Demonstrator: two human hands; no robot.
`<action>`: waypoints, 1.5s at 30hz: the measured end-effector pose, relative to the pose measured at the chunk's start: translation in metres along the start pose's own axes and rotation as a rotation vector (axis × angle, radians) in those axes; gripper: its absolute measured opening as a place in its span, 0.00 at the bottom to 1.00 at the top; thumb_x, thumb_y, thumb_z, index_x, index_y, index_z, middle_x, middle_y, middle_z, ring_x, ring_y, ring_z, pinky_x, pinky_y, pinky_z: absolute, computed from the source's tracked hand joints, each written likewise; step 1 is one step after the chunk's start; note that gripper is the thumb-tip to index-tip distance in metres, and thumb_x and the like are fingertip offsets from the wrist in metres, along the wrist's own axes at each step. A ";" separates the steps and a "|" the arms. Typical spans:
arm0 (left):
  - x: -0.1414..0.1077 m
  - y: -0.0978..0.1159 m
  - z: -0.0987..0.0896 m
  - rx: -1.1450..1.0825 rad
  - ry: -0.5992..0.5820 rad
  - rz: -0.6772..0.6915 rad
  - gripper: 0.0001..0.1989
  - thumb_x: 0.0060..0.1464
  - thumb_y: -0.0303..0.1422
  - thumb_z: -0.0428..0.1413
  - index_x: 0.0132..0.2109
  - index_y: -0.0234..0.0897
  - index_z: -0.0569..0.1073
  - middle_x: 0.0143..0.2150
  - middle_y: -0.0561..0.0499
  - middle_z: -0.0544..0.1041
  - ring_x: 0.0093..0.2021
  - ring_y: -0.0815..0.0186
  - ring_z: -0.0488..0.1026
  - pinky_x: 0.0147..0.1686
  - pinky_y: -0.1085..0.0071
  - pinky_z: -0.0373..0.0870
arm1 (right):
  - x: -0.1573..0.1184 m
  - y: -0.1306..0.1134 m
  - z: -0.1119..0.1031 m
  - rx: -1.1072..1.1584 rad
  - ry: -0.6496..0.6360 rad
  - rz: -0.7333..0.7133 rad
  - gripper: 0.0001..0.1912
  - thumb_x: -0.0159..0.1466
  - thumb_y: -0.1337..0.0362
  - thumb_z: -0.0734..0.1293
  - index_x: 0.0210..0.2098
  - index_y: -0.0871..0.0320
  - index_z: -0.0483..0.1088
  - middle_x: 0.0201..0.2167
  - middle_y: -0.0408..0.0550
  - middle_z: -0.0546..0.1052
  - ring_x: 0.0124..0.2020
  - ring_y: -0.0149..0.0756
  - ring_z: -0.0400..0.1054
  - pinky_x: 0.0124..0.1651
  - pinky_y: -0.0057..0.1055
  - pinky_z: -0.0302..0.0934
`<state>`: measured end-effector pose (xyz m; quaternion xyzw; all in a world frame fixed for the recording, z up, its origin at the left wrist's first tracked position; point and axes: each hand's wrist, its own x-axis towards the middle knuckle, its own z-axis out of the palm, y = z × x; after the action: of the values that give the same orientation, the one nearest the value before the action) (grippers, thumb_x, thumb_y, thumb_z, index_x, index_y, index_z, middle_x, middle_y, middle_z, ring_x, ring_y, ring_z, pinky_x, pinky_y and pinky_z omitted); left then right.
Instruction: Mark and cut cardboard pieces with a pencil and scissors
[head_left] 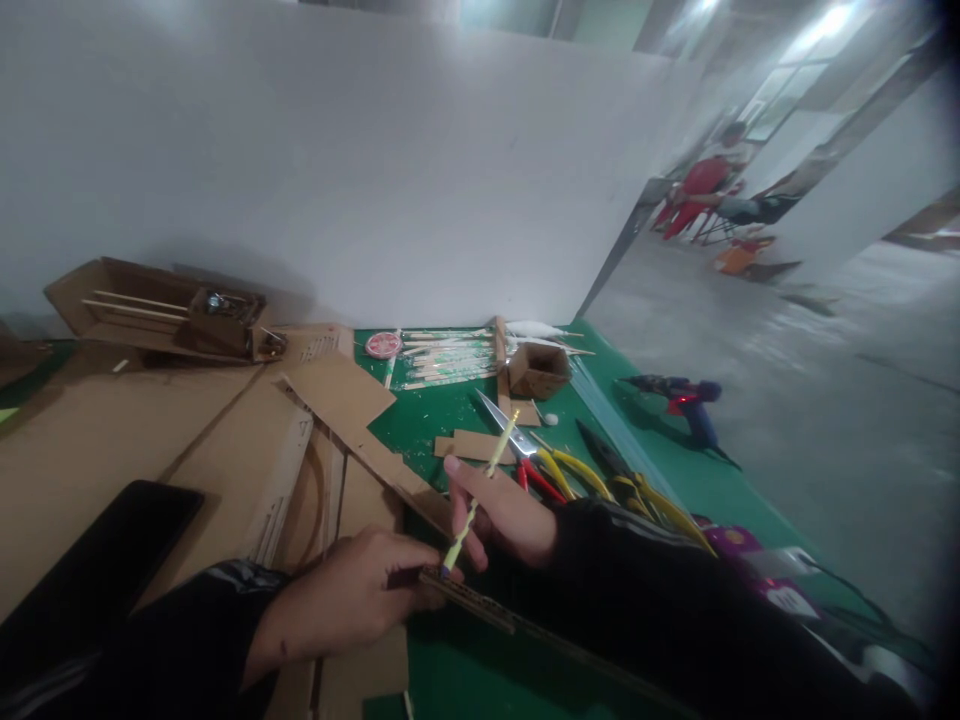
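My left hand (pixel 352 590) grips a piece of corrugated cardboard (pixel 480 607) near its end, with the cut edge facing up. My right hand (pixel 514 515) is closed around a slim yellow patterned pencil (pixel 460 541), held tilted between thumb and fingers. The pencil's lower tip meets the cardboard's edge beside my left fingers, and its gold-coloured top points up and away. Just beyond my right hand lie scissors (pixel 549 470) with yellow and red handles. My right sleeve hides much of the cardboard's far end.
Cardboard sheets (pixel 217 440) cover the left side, with a black phone (pixel 97 560) on them. An open cardboard box (pixel 142 305) and a smaller one (pixel 538 370) stand at the back near wrapped sticks (pixel 454 360). A glue gun (pixel 694 405) lies right; pliers (pixel 660 505) are nearer.
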<state>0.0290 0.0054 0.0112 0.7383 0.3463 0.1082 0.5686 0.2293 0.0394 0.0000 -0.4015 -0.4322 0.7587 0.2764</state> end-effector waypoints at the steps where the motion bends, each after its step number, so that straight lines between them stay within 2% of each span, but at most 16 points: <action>1: 0.000 0.001 0.000 0.006 0.002 0.006 0.09 0.62 0.37 0.56 0.44 0.42 0.80 0.36 0.57 0.79 0.35 0.69 0.72 0.34 0.79 0.61 | 0.000 0.000 0.000 -0.001 -0.003 0.002 0.35 0.63 0.37 0.60 0.14 0.59 0.68 0.04 0.40 0.66 0.06 0.25 0.58 0.10 0.20 0.49; 7: 0.000 0.001 0.000 0.046 0.010 0.018 0.09 0.62 0.36 0.55 0.43 0.41 0.79 0.32 0.58 0.77 0.32 0.71 0.70 0.32 0.79 0.60 | -0.006 -0.003 -0.001 0.000 -0.007 -0.011 0.34 0.64 0.39 0.59 0.15 0.59 0.69 0.05 0.40 0.66 0.06 0.24 0.58 0.11 0.20 0.49; 12: -0.001 0.002 0.000 0.037 0.003 0.019 0.10 0.63 0.38 0.54 0.44 0.41 0.79 0.36 0.57 0.78 0.36 0.69 0.72 0.35 0.79 0.62 | -0.010 -0.004 -0.002 -0.001 -0.001 -0.011 0.35 0.65 0.41 0.59 0.13 0.59 0.68 0.04 0.39 0.64 0.05 0.24 0.56 0.11 0.20 0.50; 16: 0.000 0.002 0.000 0.027 0.005 0.018 0.10 0.63 0.37 0.54 0.44 0.42 0.79 0.36 0.57 0.79 0.35 0.69 0.73 0.35 0.79 0.63 | -0.011 -0.002 -0.004 0.006 0.001 -0.011 0.34 0.65 0.41 0.59 0.14 0.59 0.69 0.05 0.40 0.66 0.06 0.24 0.57 0.11 0.20 0.49; 22: -0.001 -0.002 0.001 0.008 0.028 0.009 0.10 0.61 0.36 0.56 0.47 0.45 0.79 0.45 0.57 0.82 0.43 0.66 0.77 0.41 0.78 0.66 | -0.015 0.000 -0.009 0.009 0.002 -0.010 0.33 0.64 0.42 0.61 0.12 0.58 0.67 0.03 0.39 0.63 0.04 0.25 0.55 0.10 0.21 0.49; 26: 0.000 -0.004 0.002 0.028 0.040 0.015 0.10 0.61 0.36 0.56 0.47 0.45 0.80 0.43 0.56 0.82 0.41 0.67 0.77 0.40 0.78 0.67 | -0.019 0.000 -0.012 0.007 -0.002 -0.009 0.33 0.64 0.41 0.61 0.15 0.60 0.70 0.04 0.40 0.66 0.06 0.24 0.57 0.11 0.20 0.50; 31: 0.000 -0.005 0.001 0.039 0.056 0.000 0.11 0.61 0.37 0.57 0.50 0.48 0.79 0.46 0.58 0.82 0.44 0.67 0.78 0.43 0.79 0.68 | -0.023 0.003 -0.016 0.005 0.013 -0.004 0.34 0.63 0.41 0.62 0.11 0.59 0.66 0.02 0.39 0.62 0.05 0.24 0.55 0.10 0.20 0.49; 35: 0.000 -0.004 0.001 0.035 0.051 -0.011 0.11 0.61 0.39 0.57 0.49 0.47 0.79 0.48 0.57 0.82 0.45 0.66 0.78 0.42 0.78 0.68 | -0.025 0.005 -0.017 0.005 0.021 -0.012 0.34 0.63 0.40 0.62 0.14 0.60 0.69 0.04 0.39 0.65 0.06 0.25 0.58 0.12 0.20 0.52; 40: 0.000 -0.003 0.002 0.036 0.056 -0.019 0.13 0.61 0.42 0.56 0.50 0.47 0.79 0.47 0.57 0.82 0.45 0.66 0.78 0.43 0.78 0.68 | -0.027 0.007 -0.021 -0.003 0.022 -0.021 0.35 0.64 0.41 0.61 0.12 0.59 0.67 0.03 0.39 0.63 0.05 0.24 0.56 0.11 0.20 0.50; 45: 0.000 -0.002 0.001 0.031 0.045 -0.020 0.11 0.61 0.38 0.57 0.49 0.46 0.79 0.45 0.57 0.82 0.43 0.67 0.78 0.41 0.79 0.69 | -0.031 0.007 -0.022 -0.015 0.016 -0.028 0.35 0.65 0.41 0.60 0.12 0.60 0.68 0.03 0.40 0.63 0.06 0.24 0.57 0.11 0.20 0.50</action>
<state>0.0290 0.0044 0.0090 0.7409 0.3679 0.1138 0.5502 0.2638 0.0218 -0.0010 -0.4036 -0.4410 0.7484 0.2873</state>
